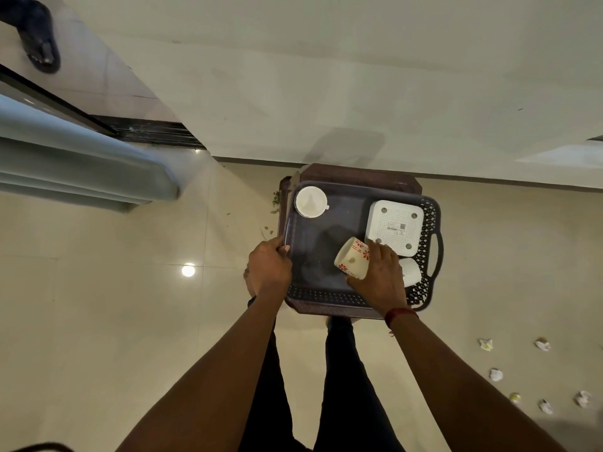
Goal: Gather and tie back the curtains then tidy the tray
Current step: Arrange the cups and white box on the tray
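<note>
- The dark plastic tray (pixel 326 296), with lattice walls and loop handles, sits on a brown stool (pixel 359 174) close to a pale wall.
- The left hand (pixel 269 267) is closed on the tray's left rim, thumb resting over the edge.
- The right hand (pixel 380 278) grips a cream mug with red flowers (pixel 352 261), tilted on its side above the tray floor.
- A white cup (pixel 310 201) stands upright in the tray's far left corner.
- A white square device (pixel 394 228) lies underside up at the far right; its small label is too tiny to read.
- Another white cup (pixel 411 271) lies just beside the right hand.
- Gathered pale-blue curtains (pixel 81 168) hang at the left.
- Crumpled paper scraps (pixel 496 374) dot the floor at the right.
</note>
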